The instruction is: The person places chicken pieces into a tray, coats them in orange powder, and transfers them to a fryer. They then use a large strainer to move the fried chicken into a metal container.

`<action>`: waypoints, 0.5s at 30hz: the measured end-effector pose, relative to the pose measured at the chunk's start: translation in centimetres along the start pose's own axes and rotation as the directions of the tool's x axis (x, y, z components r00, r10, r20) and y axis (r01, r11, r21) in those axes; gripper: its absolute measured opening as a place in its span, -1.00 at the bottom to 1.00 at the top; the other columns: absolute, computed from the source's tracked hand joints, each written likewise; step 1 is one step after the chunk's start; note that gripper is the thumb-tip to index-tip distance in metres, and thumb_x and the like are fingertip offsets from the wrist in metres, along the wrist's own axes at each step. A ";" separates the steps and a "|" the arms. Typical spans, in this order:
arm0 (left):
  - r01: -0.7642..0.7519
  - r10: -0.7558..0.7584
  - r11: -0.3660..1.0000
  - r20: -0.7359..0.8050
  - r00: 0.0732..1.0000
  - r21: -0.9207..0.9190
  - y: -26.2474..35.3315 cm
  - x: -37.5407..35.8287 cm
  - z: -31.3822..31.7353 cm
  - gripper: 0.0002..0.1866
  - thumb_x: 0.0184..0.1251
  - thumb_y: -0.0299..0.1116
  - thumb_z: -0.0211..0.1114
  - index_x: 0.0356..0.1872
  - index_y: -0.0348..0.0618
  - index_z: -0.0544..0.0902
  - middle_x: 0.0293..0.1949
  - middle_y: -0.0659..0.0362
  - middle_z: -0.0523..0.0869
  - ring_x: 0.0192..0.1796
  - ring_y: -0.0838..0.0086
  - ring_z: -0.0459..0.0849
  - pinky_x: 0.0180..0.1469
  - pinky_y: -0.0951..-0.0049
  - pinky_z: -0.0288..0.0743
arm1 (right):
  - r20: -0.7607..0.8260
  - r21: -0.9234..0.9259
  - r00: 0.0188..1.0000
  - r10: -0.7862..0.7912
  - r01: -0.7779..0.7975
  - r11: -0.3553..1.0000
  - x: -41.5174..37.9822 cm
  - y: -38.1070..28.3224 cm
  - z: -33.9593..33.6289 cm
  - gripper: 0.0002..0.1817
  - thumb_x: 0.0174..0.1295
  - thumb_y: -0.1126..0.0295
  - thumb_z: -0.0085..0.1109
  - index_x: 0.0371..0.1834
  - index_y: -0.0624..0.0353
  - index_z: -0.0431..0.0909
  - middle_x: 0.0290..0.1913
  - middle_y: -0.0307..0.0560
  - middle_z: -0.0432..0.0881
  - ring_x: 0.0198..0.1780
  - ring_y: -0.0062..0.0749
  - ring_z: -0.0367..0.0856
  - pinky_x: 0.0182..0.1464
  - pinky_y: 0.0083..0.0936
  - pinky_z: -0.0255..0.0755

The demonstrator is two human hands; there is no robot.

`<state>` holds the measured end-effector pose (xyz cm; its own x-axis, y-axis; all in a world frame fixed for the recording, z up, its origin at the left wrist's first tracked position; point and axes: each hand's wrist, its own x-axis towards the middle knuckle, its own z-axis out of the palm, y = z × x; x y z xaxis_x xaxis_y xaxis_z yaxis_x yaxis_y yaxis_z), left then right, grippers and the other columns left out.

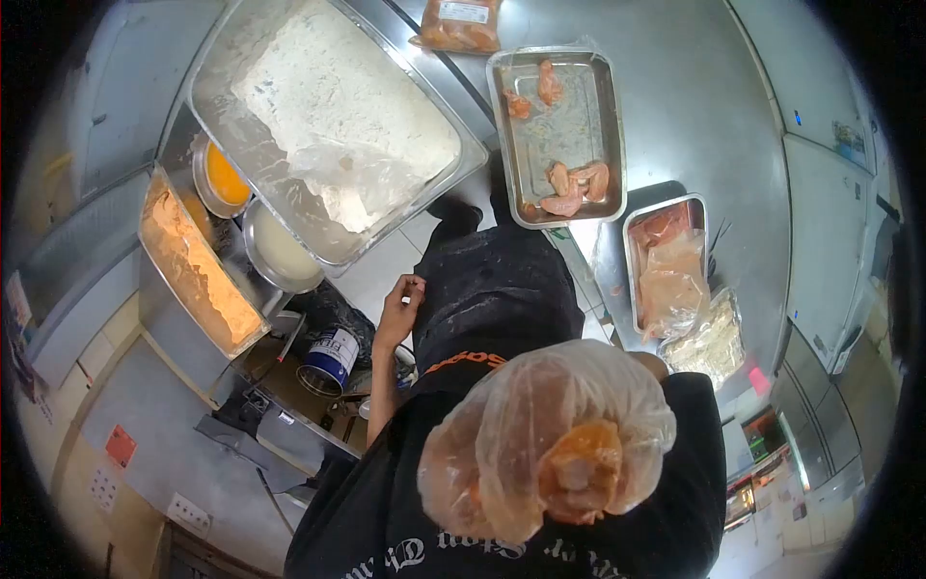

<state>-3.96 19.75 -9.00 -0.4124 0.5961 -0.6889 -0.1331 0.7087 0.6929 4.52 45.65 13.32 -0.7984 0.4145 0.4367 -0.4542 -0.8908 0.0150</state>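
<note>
My right hand [540, 405], inside a loose clear plastic glove, is raised close to the camera and wrapped round a piece of raw chicken [583, 473] with an orange coating. Its fingers show only dimly through the plastic. Down beside the dark, flour-dusted apron [497, 280], my bare left hand [397, 307] hangs with loosely curled fingers and nothing visible in them. Ahead of me, a metal tray [617, 125] carries several raw chicken pieces [571, 188], some at the near end and two at the far end.
A large tub [470, 159] of white flour stands front left, near bowls of orange liquid [228, 176] and pale liquid [280, 253]. Beyond lies an orange powder bin [198, 275]. At right are a smaller meat tray [629, 280] and a bag [709, 340]. A sealed packet [461, 27] lies ahead.
</note>
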 end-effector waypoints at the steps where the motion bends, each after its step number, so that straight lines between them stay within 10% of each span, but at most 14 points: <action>1: 0.036 -0.036 0.999 0.007 0.999 0.020 0.3 0.3 0.1 -0.85 0.31 -0.37 0.06 -0.22 -0.22 0.46 -0.48 0.25 0.50 -0.38 0.61 0.47 -0.28 0.58 0.37 | 0.019 0.016 1.000 0.001 -0.001 1.000 0.0 0.1 0.3 -0.64 0.12 0.25 0.14 -0.06 0.12 0.37 -0.38 -0.19 0.49 -0.53 -0.51 0.47 -0.55 -0.59 0.35; 15: 0.026 -0.029 0.994 0.033 0.999 0.107 2.3 1.0 0.3 -0.79 0.35 -0.28 0.04 -0.19 -0.22 0.45 -0.51 0.22 0.50 -0.39 0.57 0.47 -0.30 0.53 0.36 | 0.040 0.018 0.997 -0.070 0.069 0.997 -0.1 -0.8 0.6 -0.68 0.10 0.23 0.15 -0.12 0.08 0.39 -0.42 -0.14 0.51 -0.52 -0.48 0.49 -0.55 -0.62 0.36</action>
<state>-4.46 22.06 -8.21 -0.3785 0.5872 -0.7155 -0.0462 0.7600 0.6482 5.18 46.22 13.84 -0.7485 0.4677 0.4702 -0.5008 -0.8633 0.0616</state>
